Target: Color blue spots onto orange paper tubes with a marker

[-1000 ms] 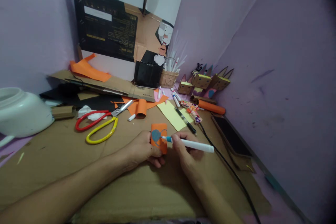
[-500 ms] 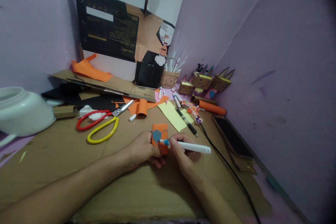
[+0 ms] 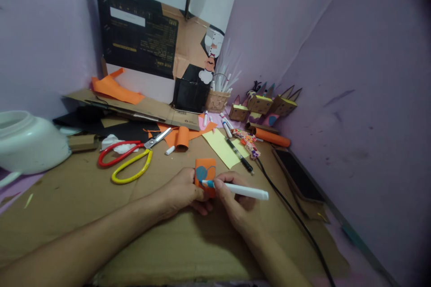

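Observation:
My left hand [image 3: 185, 193] is closed on a small orange paper piece [image 3: 209, 165], holding it above the cardboard sheet [image 3: 141, 237]. On its face are a filled blue-grey rounded shape and a drawn outline beside it. My right hand [image 3: 237, 197] grips a white marker [image 3: 249, 191] with a blue tip end, slanted to the left. The marker's tip meets the orange paper at the lower edge of the blue shape. My left fingers hide the paper's lower left part. A white marker cap [image 3: 170, 150] lies beyond my left hand.
Scissors [image 3: 134, 157] with red and yellow handles lie at left, near a white pot [image 3: 33, 148]. A black pen [image 3: 239, 156] rests on yellow paper [image 3: 218, 148]. A black cable [image 3: 296, 215] runs along the right, beside a phone [image 3: 298, 175]. Cardboard animal figures [image 3: 261, 104] stand behind.
My right hand has shifted the marker slightly left and down, its tip now lower on the blue shape. My left hand and the orange paper stay nearly still.

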`<state>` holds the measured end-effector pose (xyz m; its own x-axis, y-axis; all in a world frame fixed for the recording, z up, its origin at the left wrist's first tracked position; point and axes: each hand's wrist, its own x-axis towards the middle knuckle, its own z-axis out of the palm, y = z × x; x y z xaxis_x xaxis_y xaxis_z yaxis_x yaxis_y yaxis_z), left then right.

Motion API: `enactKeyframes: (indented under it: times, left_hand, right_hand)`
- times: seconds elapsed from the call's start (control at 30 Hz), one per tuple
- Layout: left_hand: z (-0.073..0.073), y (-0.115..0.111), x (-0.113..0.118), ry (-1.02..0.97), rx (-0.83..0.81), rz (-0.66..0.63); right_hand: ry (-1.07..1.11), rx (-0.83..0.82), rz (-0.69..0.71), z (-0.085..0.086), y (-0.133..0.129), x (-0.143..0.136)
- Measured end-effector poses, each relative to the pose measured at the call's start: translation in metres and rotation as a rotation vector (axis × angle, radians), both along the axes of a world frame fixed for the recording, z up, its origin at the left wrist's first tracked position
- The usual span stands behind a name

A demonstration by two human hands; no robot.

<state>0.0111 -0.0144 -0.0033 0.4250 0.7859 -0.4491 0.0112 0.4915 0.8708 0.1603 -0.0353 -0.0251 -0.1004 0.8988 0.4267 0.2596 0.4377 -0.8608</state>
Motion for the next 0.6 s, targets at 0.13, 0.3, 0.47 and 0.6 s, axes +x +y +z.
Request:
enactKeyframes:
  times: [0.13,0.3,0.47,0.6]
  left_hand:
    - [-0.0010,0.0000,0.0003,-0.015,0.004,-0.008]
    - [-0.0016,0.0002,-0.0007,-0.015,0.004,-0.010]
    - [-0.0037,0.0004,-0.0014,-0.015,0.004,-0.013]
    - [-0.0028,0.0004,-0.0007,-0.019,0.008,-0.005]
  right_hand:
    - [-0.038,0.020,-0.001,0.0025,-0.0009,0.0005]
    - [-0.026,0.001,-0.030,0.0013,-0.0010,0.0000]
    - [-0.001,-0.018,-0.075,-0.0013,0.0000,0.0003]
    - [-0.040,0.043,-0.030,-0.0006,0.0004,0.0012]
